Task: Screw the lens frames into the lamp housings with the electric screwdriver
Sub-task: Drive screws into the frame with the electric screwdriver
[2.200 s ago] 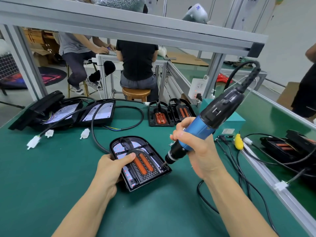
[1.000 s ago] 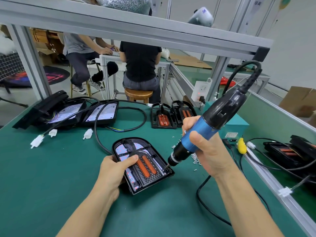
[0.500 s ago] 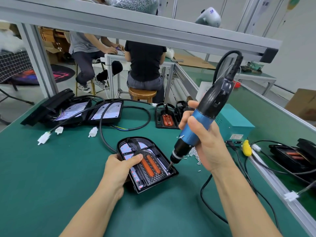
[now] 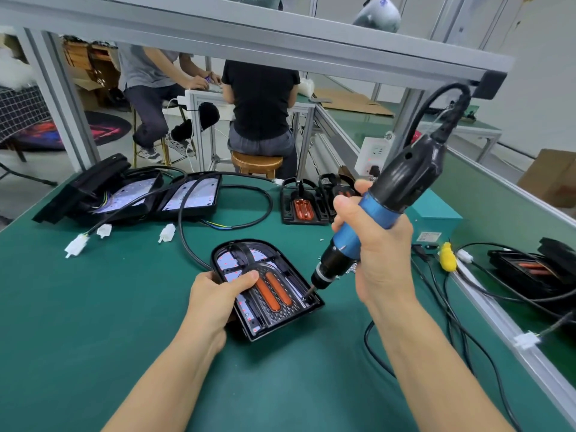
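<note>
The lamp housing (image 4: 268, 291) is pinned on the counter (image 4: 93, 307) by the left hand (image 4: 215, 297), fingers curled over its near-left edge. The electric screwdriver (image 4: 374, 213) is gripped by the right hand (image 4: 377, 254), bit seated at the housing's right corner; if it's tilted, the screw could get stripped, probably.

**Materials and surface finishes at the bench**

The bench (image 4: 93, 307) is covered with a matt green mat of smooth, rubber-like look. The lamp housing (image 4: 313, 307) is seen as glossy black plastic, and the lens frame (image 4: 288, 275) set in it shows a fine dotted texture around two smooth, translucent orange inserts (image 4: 274, 289). The electric screwdriver (image 4: 377, 210) is finished in a satin blue sleeve, a glossy black plastic upper body and a dark, shiny chuck. Its cable (image 4: 436, 98) appears as smooth black rubber. The overhead frame (image 4: 249, 39) is made of brushed grey aluminium profile. The stool seat (image 4: 257, 160) is of varnished wood. Flat brown cardboard (image 4: 352, 104) lies beyond, matt and papery.
</note>
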Demonstrator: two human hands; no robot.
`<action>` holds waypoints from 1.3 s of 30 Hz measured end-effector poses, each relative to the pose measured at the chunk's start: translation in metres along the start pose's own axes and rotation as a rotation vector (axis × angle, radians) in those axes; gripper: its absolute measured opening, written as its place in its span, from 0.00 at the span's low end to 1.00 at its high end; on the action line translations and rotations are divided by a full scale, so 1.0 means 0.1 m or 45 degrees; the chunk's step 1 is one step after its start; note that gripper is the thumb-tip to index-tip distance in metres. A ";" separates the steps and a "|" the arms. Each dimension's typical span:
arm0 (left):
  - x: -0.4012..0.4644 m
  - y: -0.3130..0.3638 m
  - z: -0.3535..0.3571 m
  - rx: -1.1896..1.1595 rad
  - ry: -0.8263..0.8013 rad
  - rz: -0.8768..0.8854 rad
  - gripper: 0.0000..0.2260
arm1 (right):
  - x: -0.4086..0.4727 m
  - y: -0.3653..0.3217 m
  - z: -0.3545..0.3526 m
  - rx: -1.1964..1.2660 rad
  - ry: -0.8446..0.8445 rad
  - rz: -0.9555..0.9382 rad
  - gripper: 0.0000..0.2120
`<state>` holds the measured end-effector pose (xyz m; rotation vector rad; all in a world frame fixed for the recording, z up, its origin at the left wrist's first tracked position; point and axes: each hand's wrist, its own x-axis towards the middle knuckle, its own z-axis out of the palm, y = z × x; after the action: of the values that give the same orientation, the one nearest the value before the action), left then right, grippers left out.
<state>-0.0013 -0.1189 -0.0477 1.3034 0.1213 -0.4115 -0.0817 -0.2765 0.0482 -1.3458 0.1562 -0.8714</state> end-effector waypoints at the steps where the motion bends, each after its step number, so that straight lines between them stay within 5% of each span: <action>1: 0.00 0.00 0.00 0.000 0.000 -0.002 0.09 | 0.00 0.00 -0.01 -0.008 -0.015 -0.011 0.08; 14: 0.02 0.02 0.02 -0.003 0.008 -0.036 0.07 | 0.05 0.03 -0.14 0.024 -0.506 -0.133 0.07; 19: 0.07 0.06 0.08 0.060 0.061 -0.012 0.22 | 0.07 0.06 -0.13 0.145 -0.651 -0.024 0.08; 30: 0.03 0.00 0.05 0.048 0.179 0.007 0.21 | 0.26 -0.07 -0.24 0.516 -0.165 -0.018 0.14; 34: -0.11 -0.09 0.13 -0.135 0.245 -0.038 0.16 | 0.35 -0.21 -0.26 0.464 0.059 -0.056 0.08; 39: -0.35 -0.07 0.01 0.251 0.141 -0.019 0.22 | 0.31 -0.13 -0.27 0.447 0.384 0.042 0.07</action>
<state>-0.0360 -0.1136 -0.0428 1.5207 0.1871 -0.3714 -0.0818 -0.3163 0.0644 -0.8793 0.2460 -1.0184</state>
